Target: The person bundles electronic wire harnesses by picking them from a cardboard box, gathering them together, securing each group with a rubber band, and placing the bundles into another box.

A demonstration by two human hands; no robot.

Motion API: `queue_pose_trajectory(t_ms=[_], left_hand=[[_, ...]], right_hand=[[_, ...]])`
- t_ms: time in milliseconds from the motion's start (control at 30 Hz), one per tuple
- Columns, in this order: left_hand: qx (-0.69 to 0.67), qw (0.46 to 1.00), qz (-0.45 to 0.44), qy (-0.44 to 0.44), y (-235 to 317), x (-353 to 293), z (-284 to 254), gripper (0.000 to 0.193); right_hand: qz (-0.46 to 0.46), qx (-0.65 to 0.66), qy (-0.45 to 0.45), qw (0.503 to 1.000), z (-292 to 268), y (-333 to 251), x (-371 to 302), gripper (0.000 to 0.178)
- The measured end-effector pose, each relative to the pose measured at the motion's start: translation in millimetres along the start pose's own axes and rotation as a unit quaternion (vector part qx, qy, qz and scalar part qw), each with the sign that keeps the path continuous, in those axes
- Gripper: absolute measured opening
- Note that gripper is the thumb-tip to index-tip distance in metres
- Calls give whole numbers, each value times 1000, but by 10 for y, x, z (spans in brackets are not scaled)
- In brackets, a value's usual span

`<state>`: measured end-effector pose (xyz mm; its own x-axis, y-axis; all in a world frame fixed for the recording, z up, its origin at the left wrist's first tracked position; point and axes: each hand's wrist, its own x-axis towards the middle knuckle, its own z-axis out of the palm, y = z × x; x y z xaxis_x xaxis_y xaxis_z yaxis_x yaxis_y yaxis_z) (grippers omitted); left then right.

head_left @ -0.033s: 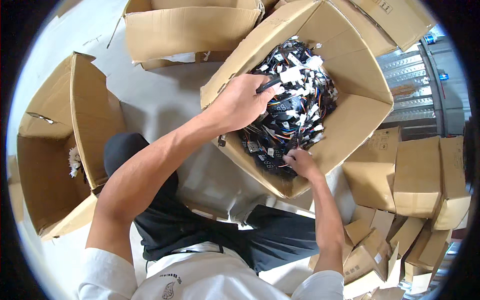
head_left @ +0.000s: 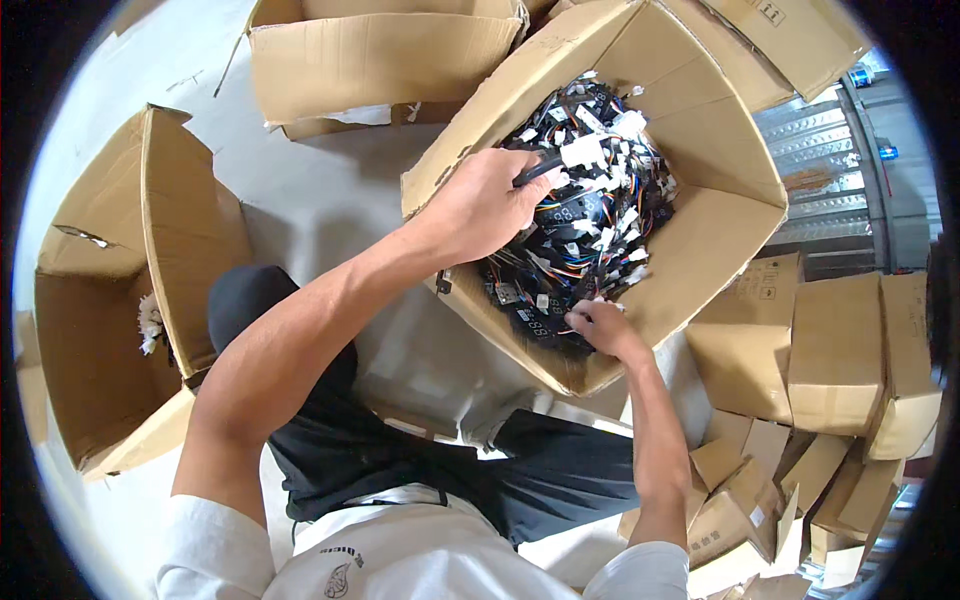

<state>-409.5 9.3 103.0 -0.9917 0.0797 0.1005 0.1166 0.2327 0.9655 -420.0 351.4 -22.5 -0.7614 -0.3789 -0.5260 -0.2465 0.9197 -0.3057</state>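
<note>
My left hand (head_left: 488, 205) is closed round a bundle of black cables (head_left: 540, 167) with white connectors (head_left: 583, 152) at its end, held above a large open cardboard box (head_left: 690, 290). Inside the box lies a heap of small black display boards (head_left: 538, 325) with coloured wires and white plugs. Low in the heap, at the near side of the box, my right hand (head_left: 603, 327) has its fingers pinched together among the wires. Exactly which piece it grips is hidden by the fingers and the clutter.
At the left stands another open carton (head_left: 95, 330) with a white connector bundle (head_left: 150, 322) inside. A further carton (head_left: 380, 65) sits at the back. Several boxes (head_left: 835, 350) are stacked at the right, beside ribbed metal sheets (head_left: 815, 180). My knee (head_left: 250, 300) is close to the left carton.
</note>
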Motion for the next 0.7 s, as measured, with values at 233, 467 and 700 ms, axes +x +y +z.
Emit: queue_pose_trajectory(t_ms=[233,467,700], left_hand=[[-160,975,-135,-72,-17,-18,142,31],[-203,917,-121,-322,-221,-45,528,53],[-254,935,-242,-51,-117,-67,214,43]], right_hand=[[-179,-240,249,921,-413,-646,-387,14],[-421,-233,362,799,-347,-1550,-506,26],[-185,-225,276,916,-695,-1585,-250,37]])
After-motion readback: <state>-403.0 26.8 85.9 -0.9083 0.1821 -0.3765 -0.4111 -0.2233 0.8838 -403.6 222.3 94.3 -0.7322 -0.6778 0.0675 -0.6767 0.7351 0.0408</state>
